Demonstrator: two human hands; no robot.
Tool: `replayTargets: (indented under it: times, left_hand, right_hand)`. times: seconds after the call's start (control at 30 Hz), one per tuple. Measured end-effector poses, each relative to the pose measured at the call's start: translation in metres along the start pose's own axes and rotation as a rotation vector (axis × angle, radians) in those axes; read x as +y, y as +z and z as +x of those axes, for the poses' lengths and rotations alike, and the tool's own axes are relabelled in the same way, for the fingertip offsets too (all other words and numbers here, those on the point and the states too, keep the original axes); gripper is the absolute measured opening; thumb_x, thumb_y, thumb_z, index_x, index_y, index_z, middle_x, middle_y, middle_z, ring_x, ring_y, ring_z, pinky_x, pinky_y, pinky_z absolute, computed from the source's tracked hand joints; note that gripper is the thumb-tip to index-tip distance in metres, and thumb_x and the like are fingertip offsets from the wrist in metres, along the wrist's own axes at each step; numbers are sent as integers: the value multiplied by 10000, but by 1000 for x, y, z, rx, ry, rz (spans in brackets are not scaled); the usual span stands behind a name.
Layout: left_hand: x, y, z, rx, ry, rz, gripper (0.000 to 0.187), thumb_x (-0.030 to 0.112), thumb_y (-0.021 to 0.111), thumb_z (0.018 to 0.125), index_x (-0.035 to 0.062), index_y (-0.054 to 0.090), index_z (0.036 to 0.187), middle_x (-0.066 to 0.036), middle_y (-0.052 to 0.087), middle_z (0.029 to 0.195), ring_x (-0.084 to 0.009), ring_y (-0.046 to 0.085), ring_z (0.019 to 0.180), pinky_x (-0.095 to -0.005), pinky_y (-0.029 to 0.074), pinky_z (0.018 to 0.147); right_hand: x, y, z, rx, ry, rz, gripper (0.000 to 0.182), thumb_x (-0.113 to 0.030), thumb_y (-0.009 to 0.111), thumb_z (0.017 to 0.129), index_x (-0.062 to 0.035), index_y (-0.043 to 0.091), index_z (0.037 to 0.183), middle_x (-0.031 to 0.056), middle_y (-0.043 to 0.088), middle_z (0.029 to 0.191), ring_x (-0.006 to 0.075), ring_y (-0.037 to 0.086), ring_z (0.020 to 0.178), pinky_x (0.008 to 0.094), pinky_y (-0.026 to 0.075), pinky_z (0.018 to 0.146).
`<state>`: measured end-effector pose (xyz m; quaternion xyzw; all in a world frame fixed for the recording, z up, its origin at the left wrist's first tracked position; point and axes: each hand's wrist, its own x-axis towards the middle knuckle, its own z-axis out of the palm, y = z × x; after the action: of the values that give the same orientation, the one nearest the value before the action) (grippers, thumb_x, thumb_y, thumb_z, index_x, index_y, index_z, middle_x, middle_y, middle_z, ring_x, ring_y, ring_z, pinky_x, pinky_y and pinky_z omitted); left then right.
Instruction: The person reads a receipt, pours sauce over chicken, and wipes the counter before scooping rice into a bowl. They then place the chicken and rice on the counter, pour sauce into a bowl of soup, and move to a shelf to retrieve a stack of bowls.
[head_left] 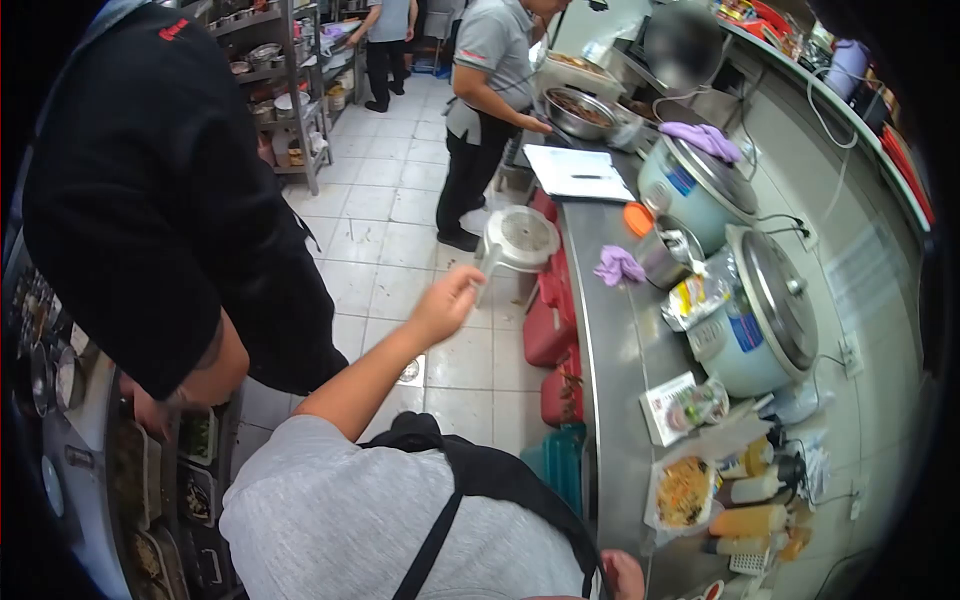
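Observation:
My left hand [450, 302] is stretched out in front of me at the middle of the head view, fingers closed at the handle-like strip of a round whitish plastic thing [523, 236]. Its pale rim surrounds a greyish, speckled middle, held over the tiled floor beside the counter. At the bottom edge, my right hand [622, 575] shows only in part beside the steel counter [625, 350]. Its fingers look curled, and what they hold, if anything, is hidden.
On the counter stand two large rice cookers [750, 320], a food tray [684, 492], sauce bottles [750, 520] and a purple cloth [620, 264]. Red containers [550, 330] sit underneath. A person in black [180, 200] works close on my left; another in grey [490, 100] stands ahead.

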<state>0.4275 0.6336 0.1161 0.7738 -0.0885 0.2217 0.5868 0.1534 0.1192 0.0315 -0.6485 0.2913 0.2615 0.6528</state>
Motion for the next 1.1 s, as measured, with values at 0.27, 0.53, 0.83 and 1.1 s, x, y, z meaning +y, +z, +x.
replayTargets:
  times: [0.27, 0.53, 0.83, 1.1]
  left_hand:
    - [-48, -193, 68, 430, -107, -124, 456, 33, 475, 777, 25, 262, 1179, -25, 442, 724, -56, 421, 576, -170, 374, 523]
    - [-101, -294, 95, 584, -302, 25, 569, 52, 489, 771, 39, 190, 1255, -41, 465, 803, -73, 475, 622, -190, 408, 547]
    - [-171, -334, 178, 909, -172, 330, 541, -10, 482, 751, 38, 242, 1234, -50, 451, 839, -76, 467, 672, -194, 408, 621]
    - [-172, -373, 223, 1114, -342, 127, 286, 59, 464, 793, -24, 405, 1061, -69, 511, 689, -103, 512, 518, -191, 417, 447]
  right_hand:
    - [-147, 316, 251, -403, -360, -661, 271, -229, 514, 783, -5, 557, 928, 36, 545, 660, 95, 503, 605, 235, 410, 552]
    - [-114, 356, 484, -452, -494, -1277, 340, -310, 514, 772, 2, 580, 890, 123, 602, 783, 173, 566, 745, 302, 441, 655]
    - [-266, 436, 674, -678, -74, -1095, 275, -298, 545, 751, -35, 593, 819, 42, 583, 698, 135, 526, 587, 261, 428, 545]
    - [-541, 777, 667, -1017, -227, -1102, 159, -253, 516, 782, -95, 537, 781, -25, 505, 628, 67, 453, 511, 197, 318, 416]
